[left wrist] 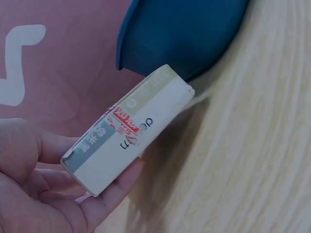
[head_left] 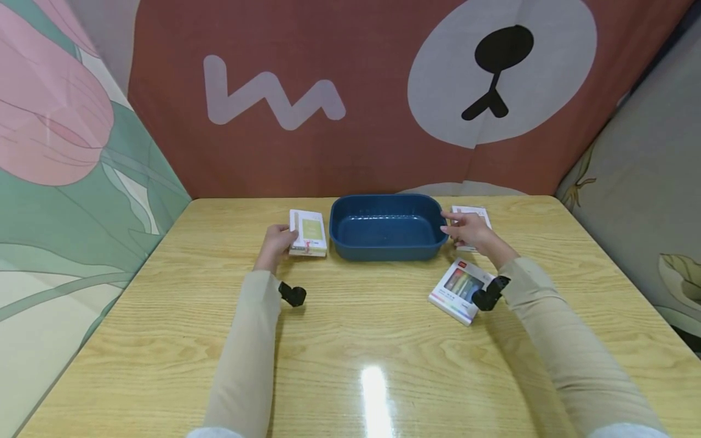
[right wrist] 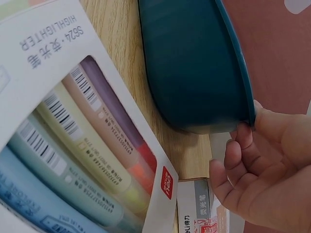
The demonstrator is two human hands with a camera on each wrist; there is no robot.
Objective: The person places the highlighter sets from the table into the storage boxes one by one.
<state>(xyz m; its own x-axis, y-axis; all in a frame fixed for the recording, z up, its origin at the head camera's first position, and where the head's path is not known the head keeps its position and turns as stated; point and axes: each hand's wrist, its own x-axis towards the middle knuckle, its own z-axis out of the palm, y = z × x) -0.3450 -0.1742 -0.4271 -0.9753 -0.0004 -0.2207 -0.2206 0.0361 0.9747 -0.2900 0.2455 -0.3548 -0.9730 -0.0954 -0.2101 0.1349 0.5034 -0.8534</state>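
Observation:
My left hand (head_left: 275, 243) grips a white highlighter box (left wrist: 129, 131) by its left side, thumb on top and fingers beneath. The box has a yellow-green panel on its face and a grey-and-olive edge with a red mark. Just right of it stands a deep blue plastic bin (head_left: 389, 252). At the bin's right end, my right hand (head_left: 474, 234) pinches the rim between thumb and fingertips, the other fingers loosely bent. A second highlighter box (right wrist: 114, 116), its window showing several pastel pens, lies on the table below the right wrist.
Behind the right hand, partly hidden by it, lies a third white box (head_left: 475, 211). The wooden table (head_left: 339, 328) ends at a brown cloth backdrop (head_left: 372, 152) with a bear print. Patterned cloth panels stand at both sides.

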